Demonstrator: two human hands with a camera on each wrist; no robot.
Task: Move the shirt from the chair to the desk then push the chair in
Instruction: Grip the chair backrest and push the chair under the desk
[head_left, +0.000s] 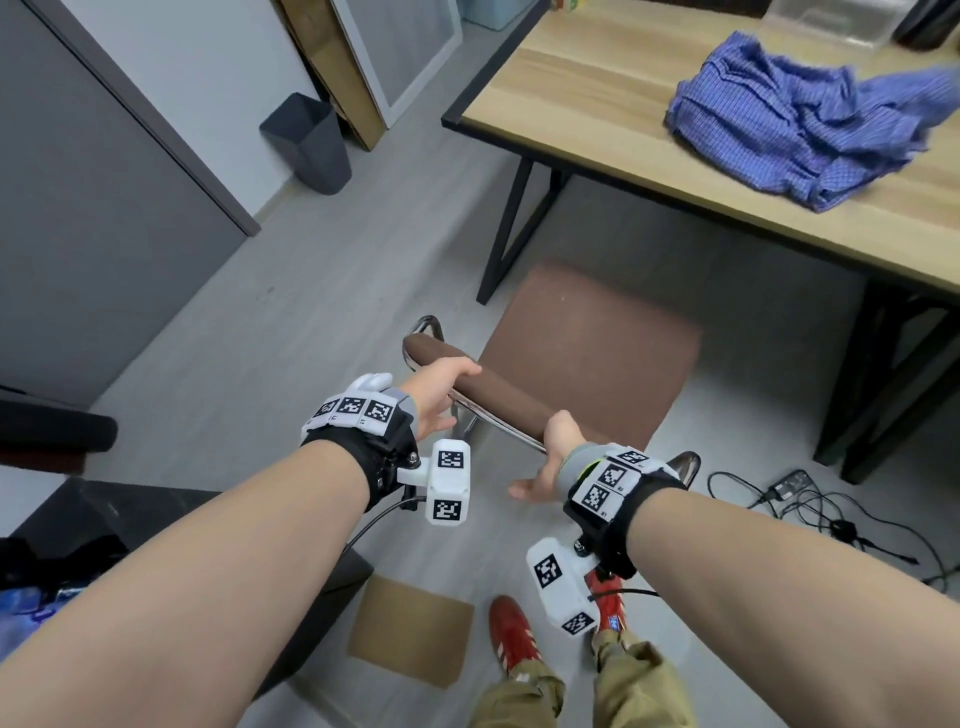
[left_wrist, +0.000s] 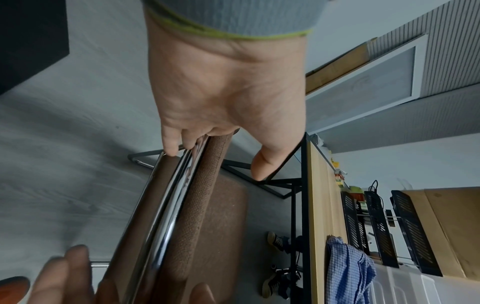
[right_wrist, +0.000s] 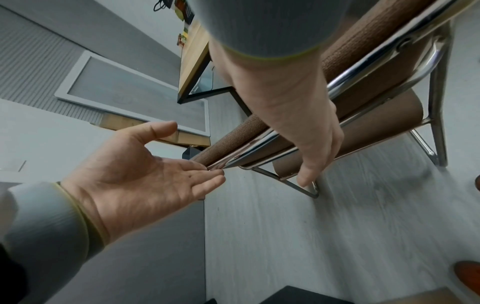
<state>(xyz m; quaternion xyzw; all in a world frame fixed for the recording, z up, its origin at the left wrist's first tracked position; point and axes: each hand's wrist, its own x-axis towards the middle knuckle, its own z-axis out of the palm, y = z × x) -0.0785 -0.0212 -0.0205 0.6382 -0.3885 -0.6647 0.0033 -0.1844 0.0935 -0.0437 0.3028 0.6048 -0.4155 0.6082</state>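
Observation:
The blue checked shirt (head_left: 800, 119) lies crumpled on the wooden desk (head_left: 597, 104); the left wrist view shows the shirt (left_wrist: 348, 265) there too. The brown chair (head_left: 587, 353) with a chrome frame stands in front of the desk, seat bare, its front edge just at the desk's edge. My left hand (head_left: 441, 400) straddles the left end of the backrest (head_left: 498, 402), thumb over the top, fingers straight against the chrome bar (right_wrist: 259, 148). My right hand (head_left: 545, 462) rests on the backrest's right part, fingers straight down behind it.
A dark waste bin (head_left: 306, 140) stands by the wall at the back left. Black desk legs (head_left: 511, 228) flank the chair. Cables and a charger (head_left: 810, 499) lie on the floor at right. A cardboard sheet (head_left: 410, 629) and my red shoes (head_left: 514, 634) are near me.

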